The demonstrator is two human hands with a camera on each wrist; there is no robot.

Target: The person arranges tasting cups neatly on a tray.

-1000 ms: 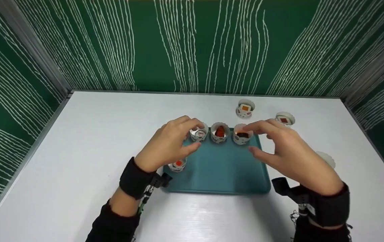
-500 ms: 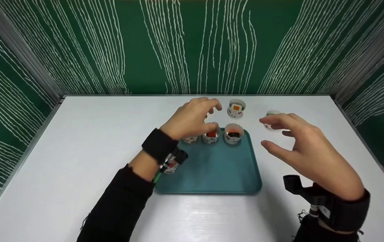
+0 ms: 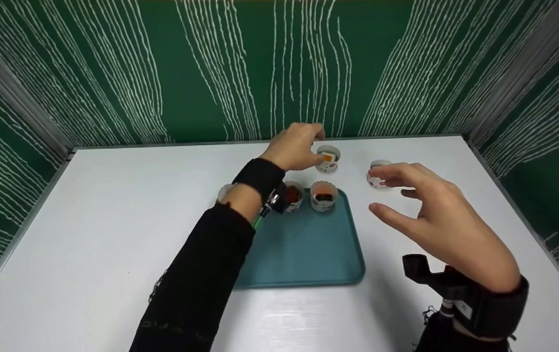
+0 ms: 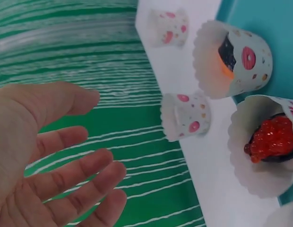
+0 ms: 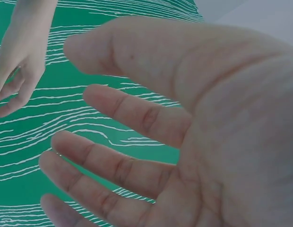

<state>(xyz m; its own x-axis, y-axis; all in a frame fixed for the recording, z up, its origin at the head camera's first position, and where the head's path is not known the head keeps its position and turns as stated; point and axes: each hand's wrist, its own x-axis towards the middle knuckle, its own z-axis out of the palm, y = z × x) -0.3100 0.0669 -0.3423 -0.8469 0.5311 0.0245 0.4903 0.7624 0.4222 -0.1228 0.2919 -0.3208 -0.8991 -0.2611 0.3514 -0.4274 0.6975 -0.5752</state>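
Observation:
My left hand (image 3: 314, 144) reaches past the teal tray (image 3: 308, 254) to a white paper cup with an orange square (image 3: 328, 159) on the table. In the left wrist view the left hand (image 4: 97, 130) has relaxed fingers, holds nothing, and is apart from that cup (image 4: 186, 116). My right hand (image 3: 382, 191) hovers with spread fingers beside another paper cup (image 3: 376, 177) right of the tray. The right hand (image 5: 80, 71) is empty. On the tray's far edge stand a dark-filled cup (image 3: 322, 195) and a red-filled cup (image 3: 293, 196).
A white cup (image 3: 223, 191) peeks out left of my left wrist. Green walls with white lines enclose the white table (image 3: 113, 220) on three sides. My left forearm hides the tray's left edge.
My left hand has left the cups on the tray and gone forward to the orange-square cup. My right hand has drawn right, off the tray, toward the cup beside it.

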